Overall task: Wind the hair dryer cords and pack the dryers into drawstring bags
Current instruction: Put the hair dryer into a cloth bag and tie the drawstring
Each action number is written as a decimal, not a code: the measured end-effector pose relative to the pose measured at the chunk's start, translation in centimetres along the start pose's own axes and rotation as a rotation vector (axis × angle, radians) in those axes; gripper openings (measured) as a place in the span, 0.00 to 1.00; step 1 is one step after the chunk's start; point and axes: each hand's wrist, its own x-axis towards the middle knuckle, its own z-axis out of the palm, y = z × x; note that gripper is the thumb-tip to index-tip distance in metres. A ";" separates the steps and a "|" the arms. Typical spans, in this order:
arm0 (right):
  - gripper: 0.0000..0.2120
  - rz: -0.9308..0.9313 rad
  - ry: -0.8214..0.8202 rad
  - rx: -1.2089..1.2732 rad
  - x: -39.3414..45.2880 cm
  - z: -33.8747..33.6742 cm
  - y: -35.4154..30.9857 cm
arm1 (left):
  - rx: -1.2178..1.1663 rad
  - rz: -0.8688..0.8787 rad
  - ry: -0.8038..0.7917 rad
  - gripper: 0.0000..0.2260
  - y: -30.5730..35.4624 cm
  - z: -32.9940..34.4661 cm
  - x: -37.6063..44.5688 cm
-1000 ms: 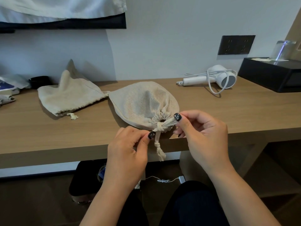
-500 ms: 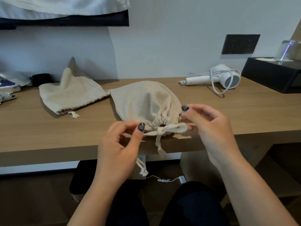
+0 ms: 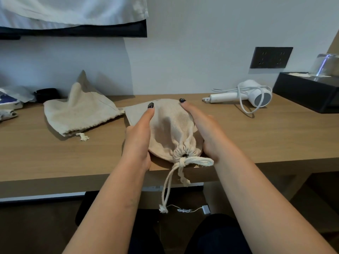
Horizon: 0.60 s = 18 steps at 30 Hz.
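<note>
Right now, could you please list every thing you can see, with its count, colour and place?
tied bag: 1, beige, front edge of desk, cord hanging over
empty bag: 1, beige, left on desk
dryer: 1, white, back right on desk, cord looped round it
desk: 1, brown wood
black box: 1, far right on desk
glass: 1, clear, on box
socket panel: 1, dark, on wall
left hand: straight fingers against tied bag's left side
right hand: straight fingers against its right side

A bulging beige drawstring bag (image 3: 170, 129), cinched and knotted, lies at the desk edge; a white hair dryer (image 3: 244, 95) lies cord-wrapped behind.
</note>
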 end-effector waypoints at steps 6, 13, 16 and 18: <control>0.25 -0.010 -0.052 0.031 -0.2 0.7 0.4 | -0.018 0.039 -0.009 0.21 -0.1 0.6 0.7; 0.18 -0.169 -0.118 0.165 -2.0 1.4 2.1 | -0.168 0.093 -0.089 0.27 -1.0 -0.1 0.0; 0.24 -0.212 -0.117 0.200 -2.8 1.9 2.8 | -0.119 0.183 -0.095 0.31 -1.0 -0.3 -0.9; 0.27 -0.225 -0.109 0.239 -3.3 2.1 3.0 | -0.088 0.223 -0.109 0.29 -1.0 -0.4 -1.5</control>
